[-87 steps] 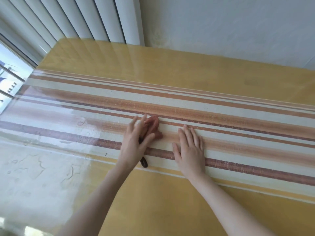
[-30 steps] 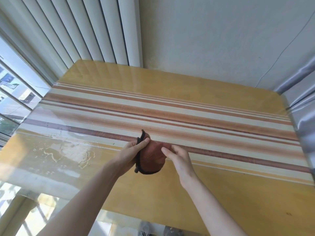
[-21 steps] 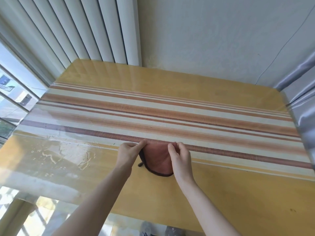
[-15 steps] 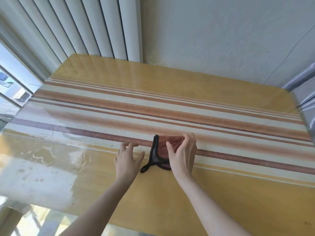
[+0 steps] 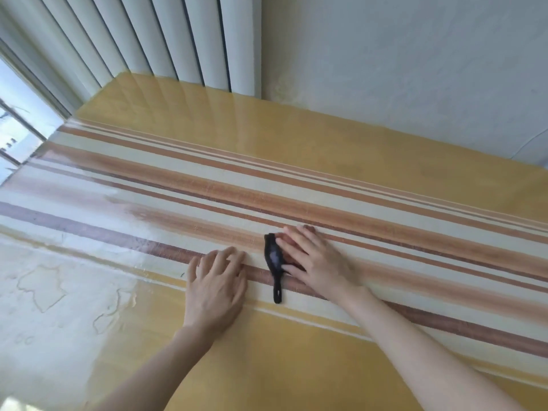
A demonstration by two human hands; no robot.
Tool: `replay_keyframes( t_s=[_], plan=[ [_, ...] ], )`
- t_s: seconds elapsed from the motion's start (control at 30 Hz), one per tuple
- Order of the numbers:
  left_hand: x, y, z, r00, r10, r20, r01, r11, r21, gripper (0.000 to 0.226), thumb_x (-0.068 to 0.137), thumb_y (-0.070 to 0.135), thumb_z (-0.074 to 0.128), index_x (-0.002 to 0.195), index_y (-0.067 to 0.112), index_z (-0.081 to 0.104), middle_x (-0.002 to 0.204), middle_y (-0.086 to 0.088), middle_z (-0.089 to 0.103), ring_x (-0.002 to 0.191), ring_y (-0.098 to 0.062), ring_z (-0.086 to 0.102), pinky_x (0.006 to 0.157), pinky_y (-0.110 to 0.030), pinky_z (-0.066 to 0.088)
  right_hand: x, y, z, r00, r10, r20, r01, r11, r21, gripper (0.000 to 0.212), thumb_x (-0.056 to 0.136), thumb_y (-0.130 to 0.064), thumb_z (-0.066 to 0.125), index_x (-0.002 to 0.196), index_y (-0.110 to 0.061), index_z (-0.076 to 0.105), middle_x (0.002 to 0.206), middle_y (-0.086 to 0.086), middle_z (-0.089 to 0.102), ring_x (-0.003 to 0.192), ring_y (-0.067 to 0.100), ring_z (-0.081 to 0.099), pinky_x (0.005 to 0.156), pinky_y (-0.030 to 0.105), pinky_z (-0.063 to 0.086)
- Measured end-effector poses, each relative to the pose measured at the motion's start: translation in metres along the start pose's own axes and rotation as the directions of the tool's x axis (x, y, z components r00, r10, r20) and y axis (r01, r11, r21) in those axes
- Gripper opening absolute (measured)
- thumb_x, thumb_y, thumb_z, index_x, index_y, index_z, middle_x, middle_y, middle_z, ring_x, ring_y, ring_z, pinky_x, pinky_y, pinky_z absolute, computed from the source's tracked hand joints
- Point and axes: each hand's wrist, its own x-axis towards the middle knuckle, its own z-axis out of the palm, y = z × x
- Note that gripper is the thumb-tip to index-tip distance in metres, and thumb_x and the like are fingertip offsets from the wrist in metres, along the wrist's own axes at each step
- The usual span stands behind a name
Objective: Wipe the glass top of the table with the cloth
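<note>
Cloth (image 5: pixel 274 258): reddish with black trim, folded small on the glass top (image 5: pixel 296 366), lying on the dark stripe (image 5: pixel 89 231); its black loop trails toward the near edge.
Right hand (image 5: pixel 315 262): fingers straight, pressed flat over the cloth.
Left hand (image 5: pixel 216 284): spread flat on the glass just left of the cloth, apparently not touching it.
Streaks (image 5: pixel 44 289): pale wet-looking patches farther left of the cloth.
</note>
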Motion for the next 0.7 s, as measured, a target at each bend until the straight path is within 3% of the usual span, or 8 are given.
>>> replay_keyframes(
  t_s=[0.07,0.13,0.23,0.37,0.47,0.57,0.63,0.7],
  plan=[
    [0.027,0.005,-0.011,1.000,0.006,-0.024,-0.006,1.000,0.011,0.047,0.091,0.044,0.025,0.130,0.028,0.046,0.134,0.002,0.051,0.122,-0.024,0.046,0.105,-0.047,0.030,0.032,0.020,-0.006,0.996,0.084,-0.018,-0.084,0.996,0.022,0.055,0.091,-0.047,0.029,0.134,-0.016,0.043,0.141,0.010,0.043,0.130,0.030,0.037,0.108,0.048,0.027],
    [0.061,0.011,-0.015,1.000,-0.004,0.014,0.004,1.000,-0.027,0.048,0.096,0.045,0.024,0.142,0.033,0.029,0.152,0.005,0.026,0.139,-0.022,0.023,0.113,-0.047,0.016,0.060,0.037,-0.011,0.981,0.186,-0.046,-0.184,0.982,0.053,0.055,0.090,-0.045,0.034,0.135,-0.015,0.041,0.143,0.010,0.040,0.133,0.030,0.033,0.110,0.044,0.020],
    [0.101,0.021,-0.008,0.991,-0.044,0.130,0.054,0.996,-0.075,0.054,0.096,0.049,0.018,0.146,0.037,0.002,0.155,0.009,-0.011,0.143,-0.018,-0.012,0.115,-0.046,-0.004,0.077,0.039,-0.011,0.942,0.314,-0.118,-0.297,0.944,0.143,0.051,0.089,-0.039,0.047,0.133,-0.013,0.044,0.140,0.010,0.043,0.131,0.030,0.035,0.110,0.042,0.021],
    [0.111,0.025,0.008,0.989,-0.059,0.136,0.066,0.997,-0.049,0.058,0.086,0.056,-0.006,0.141,0.042,-0.012,0.153,0.011,-0.018,0.138,-0.015,-0.025,0.113,-0.043,-0.015,0.050,0.024,-0.008,0.970,0.209,-0.124,-0.179,0.960,0.216,0.054,0.082,-0.043,0.054,0.129,-0.017,0.050,0.132,0.009,0.050,0.124,0.028,0.038,0.103,0.047,0.035],
    [0.110,0.026,0.010,0.993,-0.073,0.093,0.078,0.996,-0.052,0.054,0.089,0.054,0.002,0.142,0.046,-0.002,0.153,0.013,-0.007,0.141,-0.014,-0.015,0.115,-0.043,-0.009,0.042,0.041,-0.007,0.991,0.012,-0.135,0.013,0.984,0.177,0.053,0.076,-0.026,0.062,0.128,-0.022,0.049,0.125,0.008,0.054,0.118,0.027,0.039,0.096,0.048,0.042],
    [0.117,0.026,0.003,0.998,-0.046,0.044,0.046,0.999,0.004,0.053,0.090,0.052,0.015,0.141,0.040,0.027,0.151,0.007,0.028,0.139,-0.023,0.021,0.111,-0.045,0.013,0.074,0.076,-0.008,0.988,-0.101,-0.115,0.113,0.988,0.101,0.055,0.076,-0.017,0.062,0.129,-0.019,0.049,0.123,0.011,0.056,0.111,0.031,0.049,0.092,0.046,0.047],
    [0.126,0.024,-0.003,1.000,-0.012,0.005,0.012,0.999,0.035,0.047,0.089,0.049,0.024,0.127,0.032,0.046,0.132,0.000,0.052,0.120,-0.028,0.043,0.100,-0.046,0.031,0.109,0.107,-0.014,0.987,0.067,-0.145,-0.052,0.993,0.104,0.053,0.080,-0.013,0.058,0.131,-0.019,0.047,0.129,0.012,0.052,0.115,0.033,0.047,0.095,0.049,0.043],
    [0.146,0.025,-0.010,1.000,0.007,-0.026,-0.005,0.998,0.066,0.042,0.088,0.047,0.026,0.114,0.027,0.052,0.112,-0.002,0.057,0.101,-0.027,0.052,0.091,-0.045,0.039,0.140,0.135,-0.020,0.947,0.278,-0.163,-0.255,0.956,0.146,0.058,0.081,-0.001,0.059,0.134,-0.018,0.044,0.135,0.011,0.046,0.121,0.032,0.040,0.100,0.047,0.037]
  ],
)
